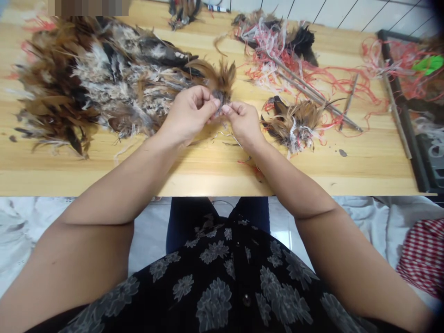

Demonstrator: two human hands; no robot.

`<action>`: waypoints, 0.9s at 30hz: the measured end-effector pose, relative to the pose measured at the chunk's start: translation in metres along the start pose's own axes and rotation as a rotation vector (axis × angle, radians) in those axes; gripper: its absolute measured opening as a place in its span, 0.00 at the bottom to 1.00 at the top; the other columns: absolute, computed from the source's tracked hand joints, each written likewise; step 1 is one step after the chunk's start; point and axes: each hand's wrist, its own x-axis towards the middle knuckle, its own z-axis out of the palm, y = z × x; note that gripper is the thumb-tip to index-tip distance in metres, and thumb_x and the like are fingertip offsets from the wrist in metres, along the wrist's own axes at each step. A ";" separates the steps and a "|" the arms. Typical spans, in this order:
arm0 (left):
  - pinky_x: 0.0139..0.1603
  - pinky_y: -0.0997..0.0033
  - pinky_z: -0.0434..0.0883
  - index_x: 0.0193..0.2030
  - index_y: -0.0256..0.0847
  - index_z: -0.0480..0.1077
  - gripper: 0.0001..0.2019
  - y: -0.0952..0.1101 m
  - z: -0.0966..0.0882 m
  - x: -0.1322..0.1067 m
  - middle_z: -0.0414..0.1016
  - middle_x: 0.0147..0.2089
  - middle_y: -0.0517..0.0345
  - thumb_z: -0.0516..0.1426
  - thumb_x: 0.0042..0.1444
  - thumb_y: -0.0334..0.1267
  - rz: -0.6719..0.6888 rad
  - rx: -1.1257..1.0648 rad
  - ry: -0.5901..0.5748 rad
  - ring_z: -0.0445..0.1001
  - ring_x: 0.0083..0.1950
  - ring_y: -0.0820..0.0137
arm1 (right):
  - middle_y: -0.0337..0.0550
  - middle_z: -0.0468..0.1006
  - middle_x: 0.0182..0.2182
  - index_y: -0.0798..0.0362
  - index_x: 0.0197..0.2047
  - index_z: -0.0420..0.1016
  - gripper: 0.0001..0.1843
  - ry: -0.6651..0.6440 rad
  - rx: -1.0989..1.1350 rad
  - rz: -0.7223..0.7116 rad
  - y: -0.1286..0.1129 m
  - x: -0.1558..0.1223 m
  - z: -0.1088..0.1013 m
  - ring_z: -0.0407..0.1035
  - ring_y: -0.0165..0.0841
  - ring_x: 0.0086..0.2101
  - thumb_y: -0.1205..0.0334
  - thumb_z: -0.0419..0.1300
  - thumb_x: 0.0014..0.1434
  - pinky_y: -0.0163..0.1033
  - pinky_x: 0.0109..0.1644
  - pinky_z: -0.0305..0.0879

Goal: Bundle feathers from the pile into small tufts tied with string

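Observation:
My left hand point(196, 111) pinches a small bunch of brown feathers point(226, 79) at its greyish base, above the wooden table. Close by on the right, my right hand point(241, 120) has its thumb and forefinger pressed together at the same base; what lies between those fingertips is too small to make out. A thin wire or thread hangs beneath the fingers. Left of my hands spreads a large pile of brown, black and grey feathers point(114, 78). A feather bundle point(296, 122) tied with white and red strands rests just right of my right hand.
Red and white plastic strands point(263, 46) lie tangled with dark feathers at the back. Thin sticks point(308, 88) cross the table there. A dark-framed tray point(398, 101) with strands and a green piece stands at the right. Another feather bunch point(183, 13) sits at the back.

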 end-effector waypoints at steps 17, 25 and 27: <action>0.25 0.71 0.61 0.31 0.42 0.74 0.30 -0.052 0.021 0.031 0.73 0.26 0.61 0.82 0.57 0.63 0.289 -0.683 0.104 0.68 0.24 0.72 | 0.42 0.77 0.38 0.53 0.34 0.76 0.17 -0.086 -0.256 -0.078 -0.007 -0.002 -0.003 0.75 0.35 0.47 0.60 0.64 0.78 0.42 0.59 0.71; 0.25 0.73 0.62 0.30 0.42 0.71 0.33 -0.056 0.017 0.036 0.72 0.27 0.61 0.84 0.53 0.61 0.283 -0.782 0.151 0.68 0.24 0.74 | 0.39 0.79 0.31 0.52 0.33 0.77 0.23 -0.163 0.118 0.012 -0.019 -0.011 0.001 0.77 0.32 0.41 0.45 0.69 0.75 0.39 0.53 0.77; 0.28 0.72 0.66 0.31 0.41 0.71 0.34 -0.059 0.012 0.038 0.73 0.29 0.59 0.84 0.52 0.64 0.294 -0.805 0.139 0.70 0.27 0.73 | 0.38 0.79 0.30 0.52 0.33 0.76 0.25 -0.173 0.237 0.068 -0.027 -0.014 -0.001 0.77 0.31 0.40 0.40 0.70 0.73 0.36 0.48 0.78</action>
